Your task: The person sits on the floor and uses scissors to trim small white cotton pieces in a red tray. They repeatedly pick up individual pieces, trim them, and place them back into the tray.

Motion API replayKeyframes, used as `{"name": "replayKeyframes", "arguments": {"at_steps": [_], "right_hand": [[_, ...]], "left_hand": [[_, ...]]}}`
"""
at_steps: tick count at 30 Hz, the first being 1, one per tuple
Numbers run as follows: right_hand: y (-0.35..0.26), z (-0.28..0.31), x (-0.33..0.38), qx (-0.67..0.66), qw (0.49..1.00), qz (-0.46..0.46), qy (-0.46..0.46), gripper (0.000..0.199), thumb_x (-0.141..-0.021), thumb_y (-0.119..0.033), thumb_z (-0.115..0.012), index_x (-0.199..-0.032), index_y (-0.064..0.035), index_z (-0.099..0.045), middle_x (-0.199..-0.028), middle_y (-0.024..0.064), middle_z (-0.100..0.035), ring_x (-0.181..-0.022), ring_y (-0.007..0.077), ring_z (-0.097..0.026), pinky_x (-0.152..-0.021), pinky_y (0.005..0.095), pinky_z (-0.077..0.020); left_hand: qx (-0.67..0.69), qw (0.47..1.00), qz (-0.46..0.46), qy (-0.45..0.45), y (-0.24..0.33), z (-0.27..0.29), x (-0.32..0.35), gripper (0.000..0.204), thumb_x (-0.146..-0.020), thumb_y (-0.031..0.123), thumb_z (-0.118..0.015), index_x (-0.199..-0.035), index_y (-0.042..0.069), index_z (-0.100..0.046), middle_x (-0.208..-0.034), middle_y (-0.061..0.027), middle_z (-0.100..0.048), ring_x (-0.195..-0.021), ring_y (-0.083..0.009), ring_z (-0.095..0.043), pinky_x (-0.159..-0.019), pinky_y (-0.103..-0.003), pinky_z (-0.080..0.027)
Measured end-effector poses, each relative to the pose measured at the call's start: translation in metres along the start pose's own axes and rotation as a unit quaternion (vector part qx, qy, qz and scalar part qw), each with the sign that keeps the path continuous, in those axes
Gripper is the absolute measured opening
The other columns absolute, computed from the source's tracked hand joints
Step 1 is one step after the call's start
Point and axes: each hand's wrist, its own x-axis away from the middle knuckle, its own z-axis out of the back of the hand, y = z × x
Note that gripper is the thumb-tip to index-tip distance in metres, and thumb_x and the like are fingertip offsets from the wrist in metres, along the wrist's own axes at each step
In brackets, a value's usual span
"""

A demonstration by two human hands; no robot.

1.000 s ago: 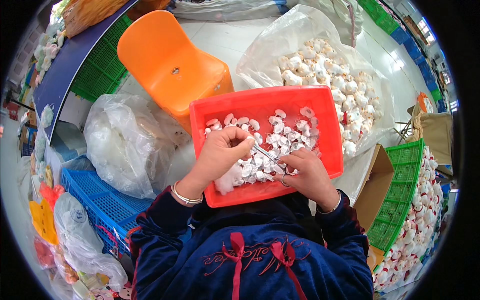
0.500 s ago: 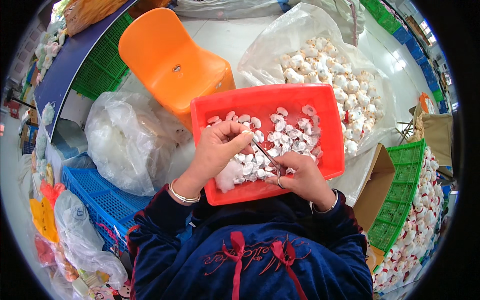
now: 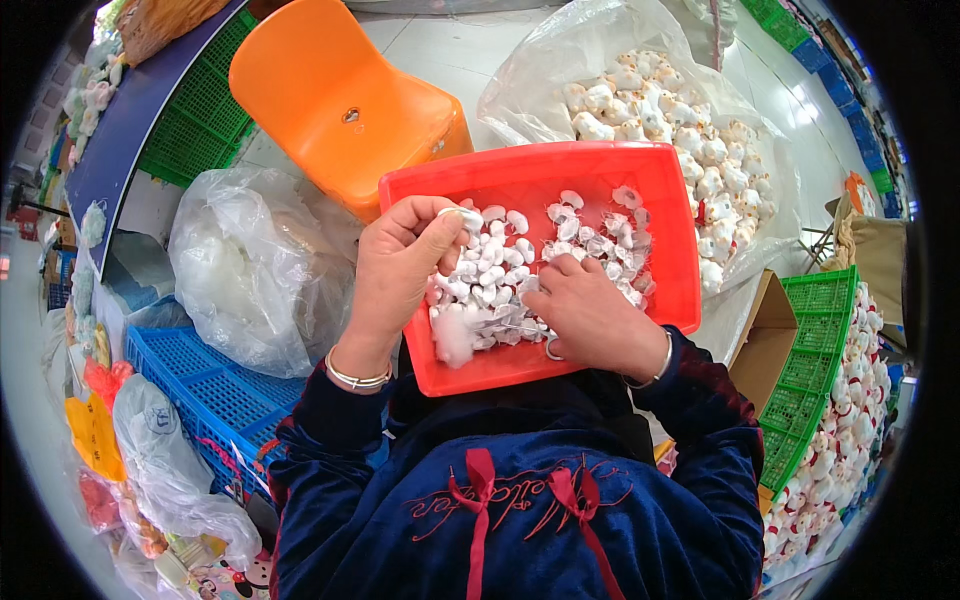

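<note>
A red plastic tray (image 3: 670, 235) lies tilted across my lap. It holds many small white fabric pieces (image 3: 490, 275), and a fluffy clump of white stuffing (image 3: 455, 338) sits at its near left. My left hand (image 3: 405, 250) is closed, pinching a small white fabric piece (image 3: 462, 214) between thumb and fingers over the tray's left side. My right hand (image 3: 597, 312) is over the heap, its fingertips down among the pieces. Scissor-handled metal forceps (image 3: 552, 347) stay in this hand, a ring showing below the palm; whether the fingertips pinch a piece too is hidden.
Beyond the tray stand an orange chair (image 3: 350, 110) and an open clear bag of white plush parts (image 3: 715, 185). On the left are a clear bag of stuffing (image 3: 245, 270) and a blue crate (image 3: 200, 380); to the right, a cardboard box (image 3: 765, 335) and a green crate (image 3: 810, 355).
My right hand has drawn the forceps away from the left hand's piece and lowered its fingers into the heap. My left hand has moved up and left, still pinching the white piece.
</note>
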Motion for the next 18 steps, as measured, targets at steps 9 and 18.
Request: {"name": "replayKeyframes", "arguments": {"at_steps": [9, 18], "right_hand": [[0.017, 0.020, 0.026, -0.263, 0.954, -0.022, 0.139, 0.027, -0.073, -0.013, -0.080, -0.098, -0.0052, -0.073, -0.080, 0.0118, -0.066, -0.082, 0.0331, -0.064, -0.072, 0.0436, -0.0506], [0.018, 0.020, 0.042, -0.251, 0.960, -0.031, 0.123, 0.056, -0.066, -0.018, -0.085, -0.117, -0.0046, -0.066, -0.103, 0.0152, -0.063, -0.101, 0.0350, -0.060, -0.091, 0.0444, -0.0486]], "left_hand": [[0.151, 0.985, -0.016, 0.080, -0.004, -0.024, 0.013, 0.016, -0.108, 0.016, -0.052, -0.112, 0.004, -0.062, -0.103, -0.0083, -0.070, -0.081, -0.0107, -0.062, -0.082, -0.029, -0.052], [0.247, 0.968, 0.003, 0.033, -0.016, -0.016, 0.008, 0.012, -0.107, 0.019, -0.055, -0.106, 0.008, -0.060, -0.086, -0.0005, -0.059, -0.074, -0.0069, -0.052, -0.074, -0.022, -0.047]]}}
